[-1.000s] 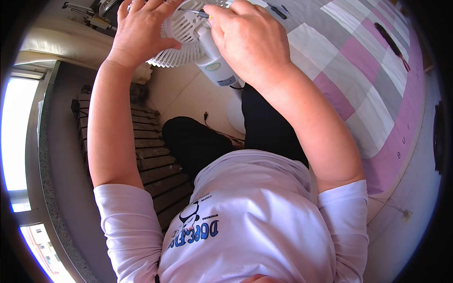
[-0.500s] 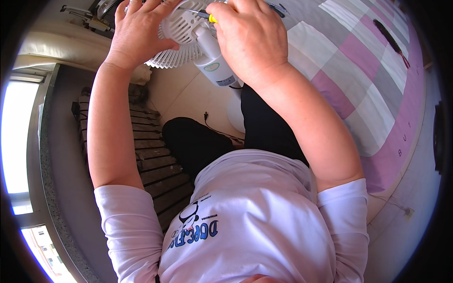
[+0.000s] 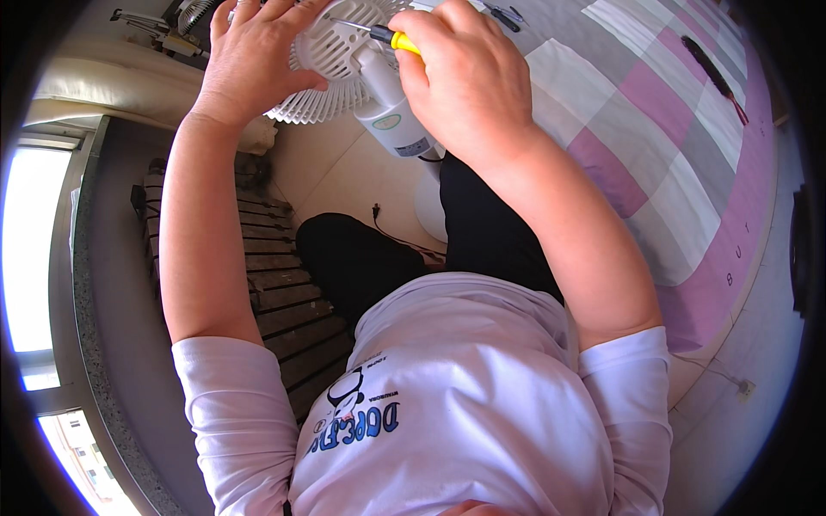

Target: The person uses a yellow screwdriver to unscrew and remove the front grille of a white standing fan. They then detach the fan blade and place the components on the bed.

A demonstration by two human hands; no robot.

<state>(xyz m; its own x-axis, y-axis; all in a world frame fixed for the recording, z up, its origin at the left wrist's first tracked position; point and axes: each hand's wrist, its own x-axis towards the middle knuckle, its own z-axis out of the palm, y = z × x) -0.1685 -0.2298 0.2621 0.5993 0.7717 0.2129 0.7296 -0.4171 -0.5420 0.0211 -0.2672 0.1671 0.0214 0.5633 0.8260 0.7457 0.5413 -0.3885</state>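
A white electric fan (image 3: 389,129) stands between my arms at the top of the view, with the slotted back of its grille toward me. My left hand (image 3: 254,73) grips the grille's left side, thumb on the near rim and fingers over the far part. In my right hand (image 3: 473,82) is a screwdriver (image 3: 403,43) with a yellow and black handle, pinched by thumb and fingers. Its thin metal shaft points left across the back of the grille. Whether the tip touches a screw is too small to tell.
A bed (image 3: 654,181) with a checked pink, grey and white cover fills the right side. On it lie a dark brush-like object (image 3: 705,64) and a small dark tool (image 3: 506,21). A black plug (image 3: 376,209) hangs by my knees. Wooden slats (image 3: 288,301) lie to the left.
My right hand has shifted slightly right and down with the screwdriver, so more of its yellow handle shows. My left hand and the fan have stayed in place.
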